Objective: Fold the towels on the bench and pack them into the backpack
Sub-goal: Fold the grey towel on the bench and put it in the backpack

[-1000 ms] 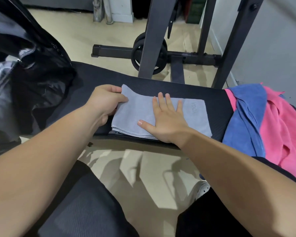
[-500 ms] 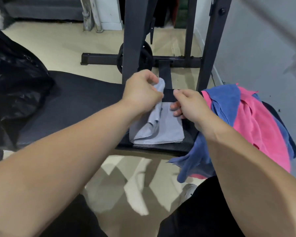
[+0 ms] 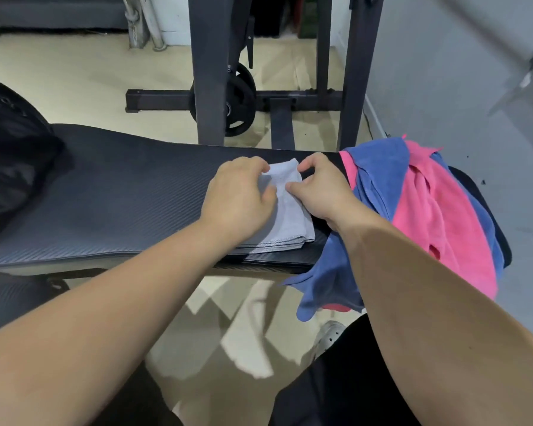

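Grey towel (image 3: 290, 216) now flat; left hand (image 3: 237, 195) lowered onto it.

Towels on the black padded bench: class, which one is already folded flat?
The light grey towel, gripped by the left hand and right hand; its layered edges are stacked, while the blue towel and pink towel lie crumpled and draped together.

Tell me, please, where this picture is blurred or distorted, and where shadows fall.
Head view: the wide lens curves the bench edge; motion blur smears the wall at upper right; the grey towel looks fairly sharp; soft shadows and bright patches lie on the floor.
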A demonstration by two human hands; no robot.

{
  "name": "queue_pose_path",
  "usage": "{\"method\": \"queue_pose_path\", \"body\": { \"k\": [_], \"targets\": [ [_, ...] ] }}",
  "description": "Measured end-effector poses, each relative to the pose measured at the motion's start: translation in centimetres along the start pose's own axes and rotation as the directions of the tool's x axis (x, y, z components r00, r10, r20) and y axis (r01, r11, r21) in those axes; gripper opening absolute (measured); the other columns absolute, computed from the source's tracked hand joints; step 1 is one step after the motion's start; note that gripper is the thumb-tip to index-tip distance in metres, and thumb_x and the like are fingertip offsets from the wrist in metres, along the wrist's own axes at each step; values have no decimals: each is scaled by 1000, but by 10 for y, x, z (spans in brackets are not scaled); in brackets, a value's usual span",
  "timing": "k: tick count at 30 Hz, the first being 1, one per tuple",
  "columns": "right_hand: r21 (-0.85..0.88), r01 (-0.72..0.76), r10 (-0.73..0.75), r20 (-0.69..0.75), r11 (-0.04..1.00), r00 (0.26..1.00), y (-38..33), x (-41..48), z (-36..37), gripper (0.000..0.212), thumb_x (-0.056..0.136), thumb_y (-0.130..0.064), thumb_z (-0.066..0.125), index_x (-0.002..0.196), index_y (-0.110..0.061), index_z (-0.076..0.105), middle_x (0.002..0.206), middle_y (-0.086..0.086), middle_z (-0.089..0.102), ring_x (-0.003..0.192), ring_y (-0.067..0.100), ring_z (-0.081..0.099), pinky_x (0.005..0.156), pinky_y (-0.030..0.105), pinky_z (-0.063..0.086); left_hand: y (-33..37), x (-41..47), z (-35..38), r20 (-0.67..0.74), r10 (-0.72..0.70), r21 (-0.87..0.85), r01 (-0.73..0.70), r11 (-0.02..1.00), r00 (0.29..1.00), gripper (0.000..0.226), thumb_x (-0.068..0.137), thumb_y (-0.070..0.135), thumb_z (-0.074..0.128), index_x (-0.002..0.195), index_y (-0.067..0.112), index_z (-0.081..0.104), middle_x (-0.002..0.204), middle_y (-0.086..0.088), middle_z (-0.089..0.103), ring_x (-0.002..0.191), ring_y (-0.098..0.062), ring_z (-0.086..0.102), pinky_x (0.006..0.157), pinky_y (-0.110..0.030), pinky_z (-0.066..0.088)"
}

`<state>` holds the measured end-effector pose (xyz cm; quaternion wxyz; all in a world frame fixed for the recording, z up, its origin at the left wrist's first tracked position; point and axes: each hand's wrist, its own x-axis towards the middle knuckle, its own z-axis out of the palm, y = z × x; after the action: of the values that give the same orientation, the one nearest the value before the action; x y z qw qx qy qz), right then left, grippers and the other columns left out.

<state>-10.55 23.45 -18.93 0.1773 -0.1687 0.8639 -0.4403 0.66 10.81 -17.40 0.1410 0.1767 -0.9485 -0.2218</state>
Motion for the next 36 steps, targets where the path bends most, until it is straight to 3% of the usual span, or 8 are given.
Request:
{"method": "queue_pose_path", "body": {
  "k": [4,10,16,20,23,26,30,36],
  "targets": [
    [45,-19,21,-44,999,999,-7,1,5,18,89,-18,65,100,-22,51,92,10,68,86,27,65,78,44,54,-9,-17,6,196,-77,248,27,968,978,78,94,63,40,153,14,31,165,-8,21,151,-31,17,120,-55,16],
    [522,-228,176,148,822,973,-12,4,17,19,86,-5,65,84,-18,51,90,17,59,81,30,57,77,60,53,-23,-27,-7,55,-80,159,71,985,995,76,100,58,29,160,14,15,169,-5,7,155,-25,0,122,-56,2],
    [-81,20,-30,-121,997,992,-3,5,14,10,83,-20,70,80,-24,61,84,-4,65,77,19,63,68,33,51,-34,-31,5,283,-55,263,-23,964,958,84,96,68,20,161,16,3,169,0,-8,154,-21,-12,123,-57,-1],
    [-427,192,-270,-128,883,954,-3,-2,13,13,85,-28,68,97,-24,64,108,0,58,97,24,57,78,36,48,-45,-33,16,341,-56,320,-60,945,938,90,93,74,16,160,17,-6,167,2,-18,152,-20,-20,122,-57,-4],
    [-526,466,-514,61,712,855,-7,-10,24,39,96,-41,58,133,-27,58,145,1,47,137,26,39,110,44,34,-47,-33,16,346,-36,359,-97,928,938,92,92,74,14,159,15,-9,166,-1,-20,152,-21,-22,122,-57,-5],
    [-654,446,-296,334,611,895,1,-11,38,58,105,-54,28,159,-37,18,170,-8,5,156,22,-5,123,55,-3,-51,-33,15,352,-17,369,-122,921,936,95,91,76,12,159,13,-9,166,-3,-19,152,-21,-22,123,-56,-5],
    [-684,366,-152,353,631,923,5,-8,38,63,103,-60,18,161,-39,-1,170,-7,-7,155,24,-16,122,56,-13,-55,-30,15,390,7,327,-146,934,921,98,88,78,12,159,13,-8,166,-3,-20,152,-21,-22,123,-54,-5],
    [-779,262,-122,236,570,964,-23,-23,41,71,95,-71,33,153,-30,34,141,8,42,126,32,41,103,47,36,-82,-8,-17,414,151,458,-349,817,898,105,80,84,2,160,17,-3,169,-2,-8,155,-21,-8,122,-57,0]
  ]
}}
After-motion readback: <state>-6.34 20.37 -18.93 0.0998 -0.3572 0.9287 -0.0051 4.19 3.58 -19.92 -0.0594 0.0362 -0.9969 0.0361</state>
